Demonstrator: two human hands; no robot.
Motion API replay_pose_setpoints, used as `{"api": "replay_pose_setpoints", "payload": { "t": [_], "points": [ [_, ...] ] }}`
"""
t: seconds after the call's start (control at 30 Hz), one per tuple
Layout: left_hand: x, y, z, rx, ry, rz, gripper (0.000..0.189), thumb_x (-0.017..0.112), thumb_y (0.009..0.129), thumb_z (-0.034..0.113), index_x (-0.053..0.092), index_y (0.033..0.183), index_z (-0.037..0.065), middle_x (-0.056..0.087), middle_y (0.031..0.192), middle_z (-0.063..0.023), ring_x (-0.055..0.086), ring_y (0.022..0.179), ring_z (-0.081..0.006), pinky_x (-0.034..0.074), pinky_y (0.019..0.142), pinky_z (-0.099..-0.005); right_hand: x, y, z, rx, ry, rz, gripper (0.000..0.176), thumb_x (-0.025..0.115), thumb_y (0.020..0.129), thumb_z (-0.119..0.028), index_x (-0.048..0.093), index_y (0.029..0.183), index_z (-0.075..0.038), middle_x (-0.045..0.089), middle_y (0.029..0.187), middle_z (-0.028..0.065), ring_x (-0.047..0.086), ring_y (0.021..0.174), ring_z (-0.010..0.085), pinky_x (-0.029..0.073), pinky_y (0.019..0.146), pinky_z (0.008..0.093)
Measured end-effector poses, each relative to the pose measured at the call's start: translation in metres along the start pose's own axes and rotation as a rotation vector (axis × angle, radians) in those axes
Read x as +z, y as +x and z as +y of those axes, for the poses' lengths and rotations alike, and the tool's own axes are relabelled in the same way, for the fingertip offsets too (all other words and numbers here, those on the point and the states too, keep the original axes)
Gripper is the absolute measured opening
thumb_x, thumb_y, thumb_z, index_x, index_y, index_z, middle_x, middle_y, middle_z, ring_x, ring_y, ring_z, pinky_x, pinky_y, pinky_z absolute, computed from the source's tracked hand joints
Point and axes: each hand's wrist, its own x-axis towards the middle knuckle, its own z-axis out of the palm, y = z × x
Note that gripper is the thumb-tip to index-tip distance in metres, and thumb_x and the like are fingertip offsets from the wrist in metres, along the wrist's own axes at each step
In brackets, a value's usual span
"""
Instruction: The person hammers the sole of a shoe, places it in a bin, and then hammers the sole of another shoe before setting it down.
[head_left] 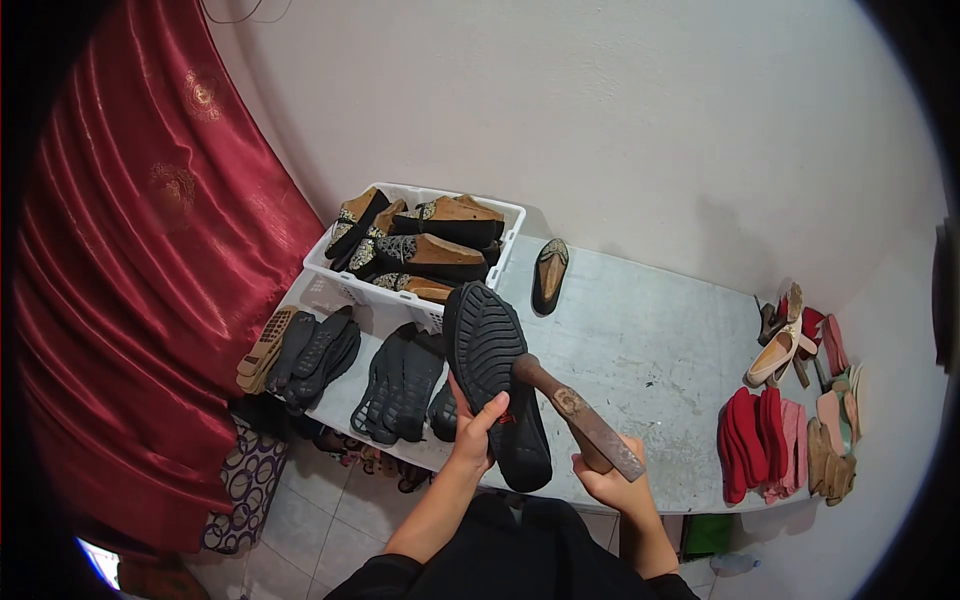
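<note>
In front of me a black shoe (485,340) is held up with its ridged sole facing me, toe end pointing away. My left hand (477,432) grips it by the left side, thumb lying over the sole's edge beside a small red mark. My right hand (613,487) is closed around the handle of a hammer (572,403) with a long, worn metal head. The hammer's round face overlaps the right edge of the sole in this view. Most of the handle is hidden behind the head and my fingers.
A white plastic basket (515,235) full of shoes on lasts stands on the pale table (640,340). One more shoe (550,276) lies right of it. Dark soles (405,385) line the front left; red soles (752,440) and other shoe parts sit at the right. A red curtain (150,250) hangs left.
</note>
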Motion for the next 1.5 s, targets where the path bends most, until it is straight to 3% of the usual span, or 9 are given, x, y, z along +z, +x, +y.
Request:
{"api": "replay_pose_setpoints", "payload": {
  "t": [0.2, 0.27, 0.5, 0.8, 1.13, 1.27, 1.37, 1.5],
  "points": [
    [0.004, -0.002, -0.004, -0.002, 0.012, 0.033, 0.073, 0.058, 0.079, 0.001, 0.016, 0.136, 0.021, 0.045, 0.117, -0.0123, 0.053, 0.101, -0.0233, 0.050, 0.080, -0.0354, 0.000, -0.001, 0.004, -0.002, -0.004, 0.028, 0.011, 0.062, 0.063, -0.006, 0.056, 0.071, -0.002, 0.054, 0.054, 0.0093, 0.055, 0.045, 0.0194, 0.042, 0.048, 0.0269],
    [0.004, -0.003, -0.003, -0.035, 0.012, 0.041, 0.072, 0.058, 0.079, 0.002, 0.017, 0.135, 0.021, 0.046, 0.116, -0.0123, 0.054, 0.099, -0.0226, 0.050, 0.079, -0.0350, 0.007, -0.005, 0.019, -0.032, 0.078, 0.179, 0.015, 0.062, 0.063, -0.007, 0.059, 0.076, -0.002, 0.054, 0.054, 0.0104, 0.055, 0.045, 0.0210, 0.043, 0.048, 0.0280],
    [0.005, -0.002, 0.000, 0.005, 0.004, 0.011, 0.071, 0.059, 0.078, 0.003, 0.019, 0.134, 0.021, 0.046, 0.114, -0.0117, 0.055, 0.097, -0.0214, 0.050, 0.079, -0.0343, 0.009, -0.001, 0.019, 0.069, 0.067, 0.184, 0.021, 0.060, 0.063, -0.003, 0.060, 0.083, 0.001, 0.056, 0.061, 0.0137, 0.058, 0.053, 0.0204, 0.045, 0.053, 0.0280],
    [0.004, 0.002, -0.003, -0.049, 0.013, 0.009, 0.071, 0.060, 0.077, 0.002, 0.020, 0.133, 0.019, 0.045, 0.116, -0.0109, 0.052, 0.103, -0.0217, 0.048, 0.084, -0.0351, 0.007, 0.004, 0.007, 0.032, -0.006, 0.174, 0.027, 0.059, 0.062, -0.002, 0.060, 0.089, 0.001, 0.057, 0.062, 0.0126, 0.058, 0.054, 0.0193, 0.045, 0.055, 0.0275],
    [0.007, 0.005, -0.006, -0.060, 0.033, 0.005, 0.076, 0.061, 0.076, 0.002, 0.016, 0.135, 0.020, 0.043, 0.118, -0.0116, 0.051, 0.104, -0.0221, 0.048, 0.084, -0.0350, 0.002, 0.002, 0.023, -0.056, 0.014, 0.258, 0.020, 0.061, 0.062, -0.004, 0.059, 0.081, -0.001, 0.055, 0.058, 0.0112, 0.056, 0.050, 0.0232, 0.044, 0.051, 0.0292],
    [0.009, 0.004, -0.011, -0.032, 0.032, -0.006, 0.081, 0.060, 0.077, 0.001, 0.011, 0.138, 0.022, 0.042, 0.121, -0.0126, 0.050, 0.105, -0.0228, 0.048, 0.083, -0.0354, -0.006, 0.006, -0.004, -0.060, -0.197, 0.110, 0.018, 0.065, 0.063, -0.006, 0.059, 0.079, -0.002, 0.057, 0.061, 0.0109, 0.059, 0.052, 0.0205, 0.044, 0.051, 0.0273],
    [0.020, 0.002, -0.004, -0.033, 0.070, 0.062, 0.082, 0.059, 0.077, 0.000, 0.010, 0.138, 0.023, 0.042, 0.122, -0.0123, 0.050, 0.106, -0.0228, 0.048, 0.083, -0.0353, -0.004, 0.008, -0.011, -0.041, -0.048, 0.150, 0.028, 0.074, 0.067, -0.013, 0.059, 0.088, -0.002, 0.060, 0.066, 0.0099, 0.060, 0.058, 0.0139, 0.046, 0.055, 0.0241],
    [0.008, 0.006, -0.012, 0.011, 0.033, -0.009, 0.083, 0.060, 0.076, -0.001, 0.010, 0.138, 0.023, 0.042, 0.121, -0.0116, 0.050, 0.106, -0.0227, 0.048, 0.082, -0.0352, 0.008, 0.001, 0.002, -0.069, 0.200, 0.212, 0.038, 0.076, 0.068, -0.020, 0.058, 0.096, -0.001, 0.060, 0.071, 0.0093, 0.059, 0.059, 0.0171, 0.046, 0.057, 0.0250]
  ]
}}
